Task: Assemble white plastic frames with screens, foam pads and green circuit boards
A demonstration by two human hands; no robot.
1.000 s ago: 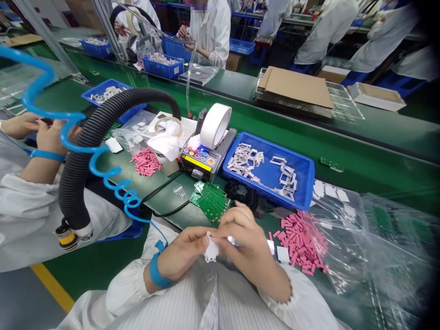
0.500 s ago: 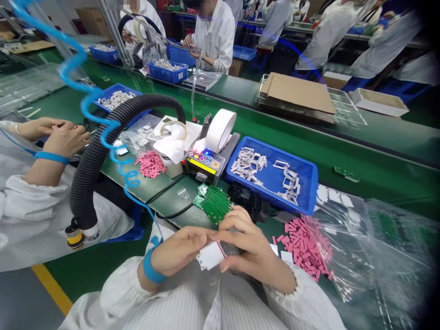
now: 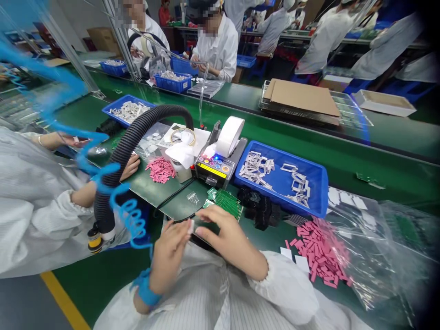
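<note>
My left hand (image 3: 168, 254) and my right hand (image 3: 225, 238) meet at the near edge of the green bench, just above my lap. Between their fingertips they pinch a small white part (image 3: 190, 226), of which only a sliver shows. My right hand's fingers curl over it and hide the rest. My left wrist wears a blue strap (image 3: 146, 288). A fanned stack of green circuit boards (image 3: 227, 201) lies just beyond my right hand. Black ribbed parts (image 3: 261, 208) sit to their right.
A blue tray (image 3: 314, 183) holds several white frames. A tape dispenser (image 3: 220, 160) carries a white roll. Pink pads (image 3: 321, 254) lie beside clear bags (image 3: 378, 238). A black hose (image 3: 137, 137) and blue coiled tube (image 3: 127, 215) hang left, by a co-worker's hand (image 3: 130, 167).
My hands moved up to the bench edge and closed over the white part, so less of it shows. The view tilted up. The co-worker's hand reached toward the pink pads.
</note>
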